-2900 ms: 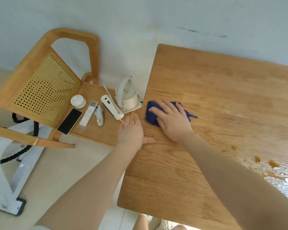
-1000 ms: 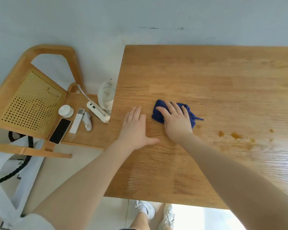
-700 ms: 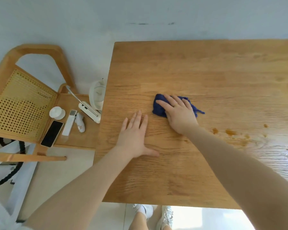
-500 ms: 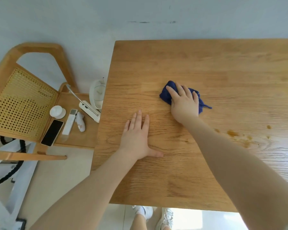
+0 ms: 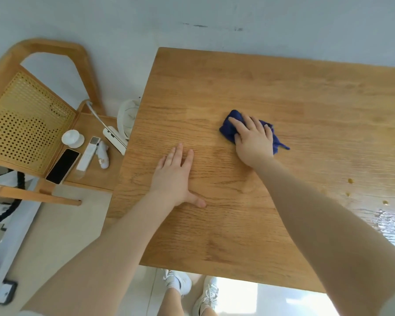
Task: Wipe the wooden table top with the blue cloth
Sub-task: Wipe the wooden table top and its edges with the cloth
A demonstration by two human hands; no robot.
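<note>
The wooden table top [image 5: 271, 87] fills the middle and right of the head view. A crumpled blue cloth [image 5: 229, 127] lies on it near the centre, pressed flat under my right hand [image 5: 253, 140], whose fingers spread over the cloth. My left hand [image 5: 173, 176] rests palm down on the bare wood to the left and nearer to me, fingers apart, holding nothing. Small brown spots [image 5: 350, 180] and a wet shiny patch [image 5: 388, 220] mark the table at the right.
A wooden chair [image 5: 30, 124] with a cane back stands left of the table. Its seat holds a black phone [image 5: 62, 165], a white remote [image 5: 88, 153], a small white cap [image 5: 72, 137] and a white kettle [image 5: 128, 116]. A white metal frame [image 5: 2, 247] stands on the floor. My shoes [image 5: 192, 290] show below the table edge.
My right hand has slid the cloth over the table, away from me and then slightly back to the right. My left hand moved from the table's left edge onto the top.
</note>
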